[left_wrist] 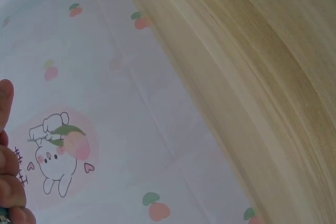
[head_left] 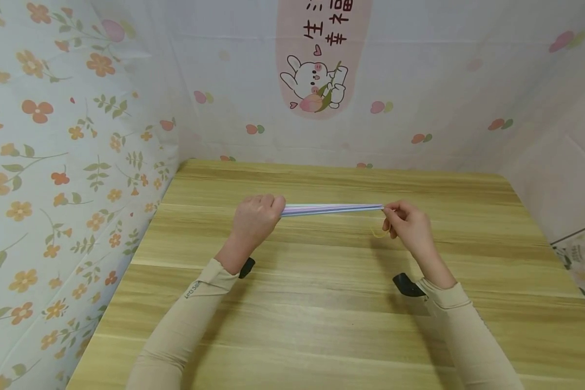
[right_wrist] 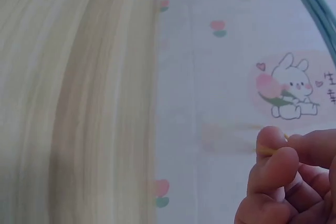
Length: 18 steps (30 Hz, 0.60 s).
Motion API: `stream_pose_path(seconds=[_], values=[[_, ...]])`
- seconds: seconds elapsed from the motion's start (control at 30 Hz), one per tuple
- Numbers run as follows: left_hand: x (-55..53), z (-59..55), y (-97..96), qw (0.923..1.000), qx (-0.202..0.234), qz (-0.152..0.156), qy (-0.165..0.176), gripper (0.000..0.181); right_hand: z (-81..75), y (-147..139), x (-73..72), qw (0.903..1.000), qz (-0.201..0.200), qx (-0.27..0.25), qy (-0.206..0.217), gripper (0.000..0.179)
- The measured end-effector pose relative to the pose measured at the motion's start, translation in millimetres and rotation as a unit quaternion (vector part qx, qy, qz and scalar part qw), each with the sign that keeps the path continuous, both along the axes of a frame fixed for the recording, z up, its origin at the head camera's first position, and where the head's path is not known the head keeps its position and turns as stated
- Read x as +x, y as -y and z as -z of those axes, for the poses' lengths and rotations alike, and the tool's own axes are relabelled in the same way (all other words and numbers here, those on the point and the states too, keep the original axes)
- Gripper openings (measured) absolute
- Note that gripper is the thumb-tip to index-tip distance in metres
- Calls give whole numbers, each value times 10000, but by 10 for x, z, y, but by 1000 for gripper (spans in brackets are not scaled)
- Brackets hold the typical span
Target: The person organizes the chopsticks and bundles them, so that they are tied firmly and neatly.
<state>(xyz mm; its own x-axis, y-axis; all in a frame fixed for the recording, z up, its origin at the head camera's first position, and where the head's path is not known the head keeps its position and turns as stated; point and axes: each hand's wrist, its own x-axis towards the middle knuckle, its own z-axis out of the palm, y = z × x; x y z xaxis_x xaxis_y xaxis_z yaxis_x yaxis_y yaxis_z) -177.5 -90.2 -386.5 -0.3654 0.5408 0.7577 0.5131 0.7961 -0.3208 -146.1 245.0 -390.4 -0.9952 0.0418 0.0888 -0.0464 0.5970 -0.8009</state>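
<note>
A bundle of long, thin pastel strips (head_left: 331, 209) in white, lilac and blue stretches level between both hands above the table. My left hand (head_left: 259, 216) grips its left part in a fist, hiding that end; curled fingers (left_wrist: 9, 182) show at the left wrist view's edge. At the narrower right end, my right hand (head_left: 409, 225) pinches the strips between thumb and forefinger. A thin yellow band (head_left: 381, 234) hangs in a loop from the same hand's lower fingers. In the right wrist view, the yellow band (right_wrist: 265, 150) runs between fingertips, with bluish strips (right_wrist: 314, 9) at the top right.
Beneath the hands lies a wood-grain table (head_left: 302, 314). A white printed cloth (head_left: 224, 70) with a rabbit drawing hangs along its back edge, and a flowered cloth (head_left: 78, 162) hangs on the left. Black wrist pieces (head_left: 408, 285) stick out near the cuffs.
</note>
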Motion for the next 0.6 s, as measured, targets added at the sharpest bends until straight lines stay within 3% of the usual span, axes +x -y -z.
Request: stream_pose_path(seconds=[0.33,0.6], values=[[8,24,0,9999,-52,18,96,38,-154,69,28,9963,54,-847,-150,29],[16,26,-6,9998,-82,-12,163,36,-258,110,57,9932,14,-1104,-367,20]])
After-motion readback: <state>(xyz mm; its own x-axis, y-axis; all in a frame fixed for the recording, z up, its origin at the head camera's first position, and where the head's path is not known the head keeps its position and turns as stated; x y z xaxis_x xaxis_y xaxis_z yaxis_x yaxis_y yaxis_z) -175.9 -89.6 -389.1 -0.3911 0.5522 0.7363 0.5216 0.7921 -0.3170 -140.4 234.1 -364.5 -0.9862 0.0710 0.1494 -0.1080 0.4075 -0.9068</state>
